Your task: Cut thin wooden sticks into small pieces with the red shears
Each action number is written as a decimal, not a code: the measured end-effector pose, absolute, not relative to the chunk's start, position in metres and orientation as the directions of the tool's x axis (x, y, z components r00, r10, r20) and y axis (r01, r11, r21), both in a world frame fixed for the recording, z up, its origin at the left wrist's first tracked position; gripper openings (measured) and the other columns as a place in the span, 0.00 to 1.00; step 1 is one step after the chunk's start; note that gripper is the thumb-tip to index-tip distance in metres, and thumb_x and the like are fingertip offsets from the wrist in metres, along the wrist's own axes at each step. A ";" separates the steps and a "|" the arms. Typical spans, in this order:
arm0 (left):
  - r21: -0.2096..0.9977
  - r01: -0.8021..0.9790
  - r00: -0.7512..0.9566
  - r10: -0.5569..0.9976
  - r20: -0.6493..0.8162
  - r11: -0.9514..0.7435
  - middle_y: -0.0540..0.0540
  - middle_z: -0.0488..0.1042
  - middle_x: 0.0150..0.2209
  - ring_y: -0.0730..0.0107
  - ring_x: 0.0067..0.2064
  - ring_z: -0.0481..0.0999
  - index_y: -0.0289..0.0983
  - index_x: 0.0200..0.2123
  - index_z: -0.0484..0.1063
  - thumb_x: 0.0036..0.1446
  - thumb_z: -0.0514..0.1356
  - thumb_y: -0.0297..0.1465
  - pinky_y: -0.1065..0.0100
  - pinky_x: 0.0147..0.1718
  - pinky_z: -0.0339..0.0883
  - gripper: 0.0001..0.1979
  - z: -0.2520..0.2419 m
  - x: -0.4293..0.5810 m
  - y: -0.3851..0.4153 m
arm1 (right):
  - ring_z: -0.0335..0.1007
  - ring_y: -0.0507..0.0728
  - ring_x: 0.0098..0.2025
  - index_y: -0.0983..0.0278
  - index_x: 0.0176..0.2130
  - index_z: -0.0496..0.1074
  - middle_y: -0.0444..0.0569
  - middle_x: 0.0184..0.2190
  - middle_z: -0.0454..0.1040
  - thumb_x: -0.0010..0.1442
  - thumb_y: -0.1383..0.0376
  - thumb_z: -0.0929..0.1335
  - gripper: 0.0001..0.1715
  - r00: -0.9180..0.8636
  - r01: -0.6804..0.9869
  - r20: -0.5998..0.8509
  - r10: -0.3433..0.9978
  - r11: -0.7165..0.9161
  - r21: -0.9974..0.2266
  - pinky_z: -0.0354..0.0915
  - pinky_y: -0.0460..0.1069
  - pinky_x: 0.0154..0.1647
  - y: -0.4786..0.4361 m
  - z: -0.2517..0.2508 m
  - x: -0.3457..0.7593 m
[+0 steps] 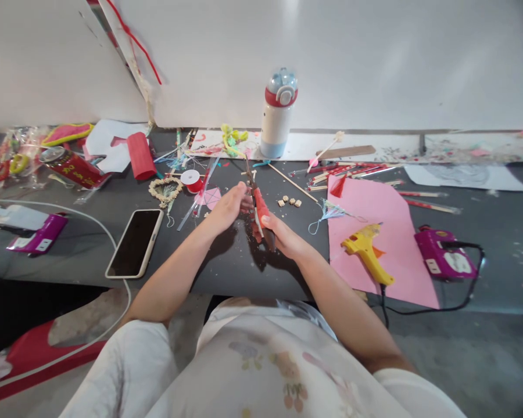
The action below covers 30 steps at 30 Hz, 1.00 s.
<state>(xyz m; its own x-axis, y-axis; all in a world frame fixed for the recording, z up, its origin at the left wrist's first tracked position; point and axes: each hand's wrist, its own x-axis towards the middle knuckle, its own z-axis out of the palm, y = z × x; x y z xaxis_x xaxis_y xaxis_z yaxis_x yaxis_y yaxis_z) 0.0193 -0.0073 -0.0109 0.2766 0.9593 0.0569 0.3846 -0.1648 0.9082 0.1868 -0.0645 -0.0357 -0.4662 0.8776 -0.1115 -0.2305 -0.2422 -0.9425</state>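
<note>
Between your two hands, above the grey tabletop (pixel 296 273), is a red-handled tool (pixel 258 203), tilted with its dark, narrow end pointing away from you. Your right hand (pixel 285 237) is closed around its handle, the thumb pressed on the red part. Your left hand (pixel 232 206) is just beside the tool's far half, fingers bent towards it — you cannot tell from this view whether they pinch anything.

Just beyond your right hand sits a small group of pale wooden cubes (pixel 290 201). Farther out from both hands, a white bottle (pixel 276 125) with a red band stands upright, and a tangle of yellow fuzzy wire (pixel 233 138) lies to the bottle's left. To the right of your right hand, a yellow glue gun (pixel 368 249) rests on a pink sheet (pixel 344 261), with a red tassel (pixel 339 186) near the sheet's far edge. Left of your left hand you have a spool of red ribbon (pixel 192 181), then a heart-shaped ring (pixel 156 188) — and nearer to you, beside your left forearm, a phone (pixel 135 244) lies face up.
</note>
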 end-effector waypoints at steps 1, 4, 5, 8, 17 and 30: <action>0.910 0.392 0.239 0.970 0.044 -0.138 0.43 0.78 0.30 0.65 0.32 0.79 0.38 0.40 0.70 0.67 0.36 0.54 0.63 0.32 0.73 0.32 -0.010 0.017 -0.004 | 0.61 0.54 0.29 0.60 0.36 0.67 0.45 0.28 0.65 0.58 0.41 0.67 0.26 -0.468 -0.235 -0.094 0.878 -0.227 -0.945 0.60 0.51 0.30 -0.065 -0.035 0.187; 0.827 0.518 0.174 0.973 0.151 -0.221 0.45 0.79 0.35 0.68 0.34 0.79 0.39 0.42 0.70 0.68 0.41 0.51 0.66 0.35 0.70 0.26 -0.002 0.008 0.001 | 0.61 0.55 0.31 0.60 0.39 0.67 0.46 0.30 0.67 0.57 0.39 0.67 0.29 -0.456 -0.223 -0.085 0.886 -0.207 -0.953 0.60 0.51 0.32 -0.068 -0.032 0.187; 0.770 0.583 0.165 0.966 0.200 -0.259 0.46 0.79 0.35 0.68 0.35 0.79 0.40 0.41 0.70 0.68 0.43 0.49 0.67 0.36 0.69 0.23 0.002 0.005 0.001 | 0.61 0.55 0.32 0.60 0.39 0.67 0.47 0.30 0.67 0.58 0.38 0.66 0.29 -0.453 -0.216 -0.090 0.887 -0.207 -0.954 0.60 0.51 0.33 -0.070 -0.030 0.186; 0.601 0.727 0.177 0.936 0.305 -0.333 0.47 0.77 0.33 0.67 0.37 0.77 0.40 0.37 0.69 0.68 0.48 0.44 0.68 0.37 0.65 0.17 0.012 -0.001 -0.001 | 0.59 0.55 0.31 0.60 0.34 0.65 0.45 0.27 0.64 0.62 0.40 0.61 0.27 -0.482 -0.229 -0.100 0.870 -0.235 -0.945 0.59 0.51 0.32 -0.072 -0.024 0.183; 0.540 0.735 0.241 0.902 0.358 -0.410 0.48 0.76 0.29 0.68 0.32 0.74 0.40 0.30 0.67 0.69 0.46 0.39 0.68 0.33 0.60 0.18 0.013 -0.004 -0.001 | 0.58 0.53 0.28 0.60 0.35 0.66 0.43 0.26 0.63 0.63 0.50 0.65 0.15 -0.492 -0.196 -0.176 0.853 -0.305 -0.932 0.58 0.50 0.30 -0.066 -0.034 0.181; 0.681 0.642 0.209 0.935 0.286 -0.352 0.51 0.71 0.21 0.72 0.27 0.72 0.39 0.27 0.63 0.69 0.46 0.41 0.69 0.31 0.62 0.20 0.014 0.000 -0.004 | 0.59 0.50 0.25 0.61 0.36 0.66 0.42 0.26 0.64 0.61 0.50 0.67 0.17 -0.514 -0.263 -0.203 0.834 -0.378 -0.888 0.56 0.48 0.28 -0.071 -0.021 0.181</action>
